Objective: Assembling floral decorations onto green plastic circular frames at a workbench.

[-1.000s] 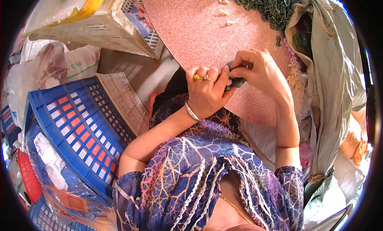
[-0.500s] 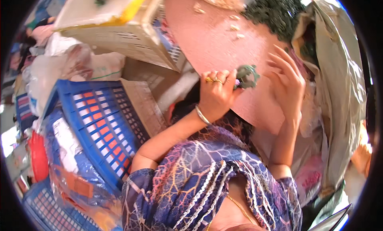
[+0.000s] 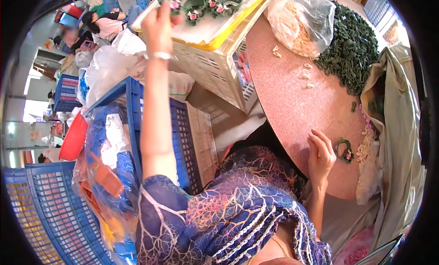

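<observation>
My left hand (image 3: 158, 31) reaches out over the cream crate (image 3: 215, 66), its fingers closed on a green ring with a pink flower (image 3: 174, 4); motion blurs the grip. Several similar green rings (image 3: 195, 8) with small pink flowers lie on the white top of that crate. Over the near edge of the pink table (image 3: 288, 95), my right hand (image 3: 321, 156) is loosely bent and open, with nothing seen in it. Just right of it lies one more green ring with pink flowers (image 3: 349, 155).
A heap of dark green pieces (image 3: 350, 50) and a clear bag of beige pieces (image 3: 297, 29) cover the table's far side. Grey cloth (image 3: 398, 118) hangs at the right. Blue crates (image 3: 50, 201) and a red basin (image 3: 74, 137) stand left; a person (image 3: 109, 26) sits beyond.
My left hand has swung from above the table to the far left, over the crate. The right hand has lowered toward me. The view has shifted left.
</observation>
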A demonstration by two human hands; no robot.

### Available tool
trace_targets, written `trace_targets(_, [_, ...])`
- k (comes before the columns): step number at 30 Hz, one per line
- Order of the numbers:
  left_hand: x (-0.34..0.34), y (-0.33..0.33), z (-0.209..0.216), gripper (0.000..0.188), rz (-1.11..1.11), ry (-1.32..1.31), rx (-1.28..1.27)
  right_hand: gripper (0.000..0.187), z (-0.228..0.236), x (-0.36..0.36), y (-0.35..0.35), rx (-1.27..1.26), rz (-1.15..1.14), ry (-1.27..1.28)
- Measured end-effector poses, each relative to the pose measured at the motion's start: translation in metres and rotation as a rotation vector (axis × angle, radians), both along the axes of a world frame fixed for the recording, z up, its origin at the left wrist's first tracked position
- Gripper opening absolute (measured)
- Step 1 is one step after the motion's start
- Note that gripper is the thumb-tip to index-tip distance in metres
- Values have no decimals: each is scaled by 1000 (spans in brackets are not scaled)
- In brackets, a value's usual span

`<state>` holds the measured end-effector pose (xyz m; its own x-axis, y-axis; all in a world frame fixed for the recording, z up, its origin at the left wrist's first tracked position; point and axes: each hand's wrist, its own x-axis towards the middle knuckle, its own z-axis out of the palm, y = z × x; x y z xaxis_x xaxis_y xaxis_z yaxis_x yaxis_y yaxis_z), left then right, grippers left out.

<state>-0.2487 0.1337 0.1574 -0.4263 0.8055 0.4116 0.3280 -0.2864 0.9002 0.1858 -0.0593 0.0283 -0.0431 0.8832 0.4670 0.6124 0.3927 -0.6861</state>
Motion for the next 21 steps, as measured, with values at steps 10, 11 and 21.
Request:
trace_targets(10, [-131, 167, -33, 48, 166, 668, -668, 14, -13, 2, 4, 16, -37, 7])
trace_targets(11, [-152, 174, -34, 50, 241, 837, -617, 14, -13, 2, 4, 20, -16, 19])
trace_targets(21, [46, 39, 21, 37, 385, 860, 292, 19, -13, 10, 0, 75, -76, 26])
